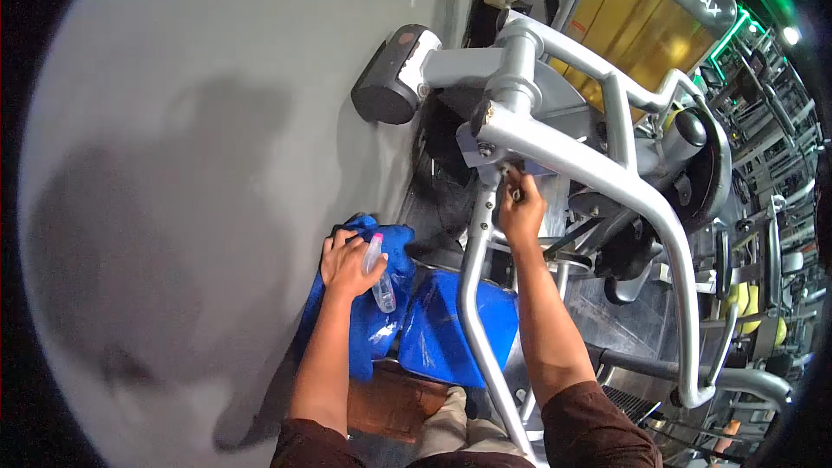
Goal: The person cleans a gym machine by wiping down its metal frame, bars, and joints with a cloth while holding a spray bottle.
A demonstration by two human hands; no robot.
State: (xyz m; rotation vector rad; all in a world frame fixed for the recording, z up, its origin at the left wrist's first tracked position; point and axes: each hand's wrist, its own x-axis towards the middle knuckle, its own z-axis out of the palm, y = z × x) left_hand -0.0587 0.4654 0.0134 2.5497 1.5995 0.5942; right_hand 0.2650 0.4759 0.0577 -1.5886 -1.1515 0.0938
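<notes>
My left hand [347, 267] is closed around a clear plastic bottle [385, 295] with a pink cap, its thumb across the bottle's side. Under and beyond those fingers lies a blue cloth [400, 236], draped over a blue padded part of a gym machine. My right hand [523, 215] is raised to the silver tube frame [581, 156], fingers curled in beside the adjustment tube [484, 218] with holes, just below its joint. What those fingers grip is too small and shaded to make out.
A blue seat pad [442, 325] sits below the frame. A black-and-silver roller end [390, 74] juts out near the grey wall [217, 35]. The gold weight-stack cover [633, 13] stands behind. More gym machines line the right side, and a brown box-like surface [394, 403] is near my feet.
</notes>
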